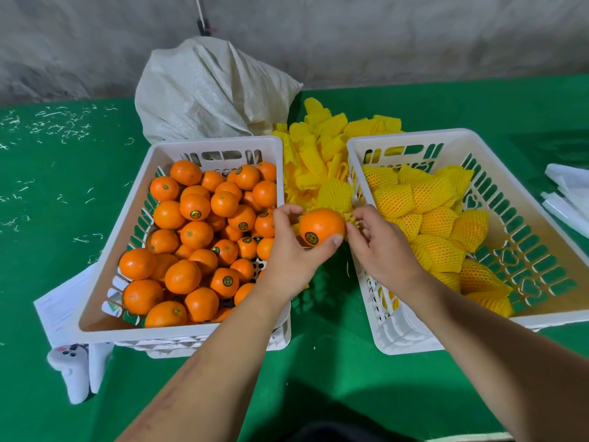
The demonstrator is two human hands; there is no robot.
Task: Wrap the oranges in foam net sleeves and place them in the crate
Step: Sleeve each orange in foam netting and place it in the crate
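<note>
Your left hand point(294, 250) grips an orange point(322, 226) just left of the crate point(360, 148); your right hand point(379, 247) pinches a sleeve point(352, 216). Sleeving has begun: next, stretch it over.

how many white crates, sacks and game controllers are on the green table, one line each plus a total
white crates: 2, left crate of bare oranges, right crate of wrapped ones
sacks: 1, the woven sack
game controllers: 1, the white controller
total: 4
</note>
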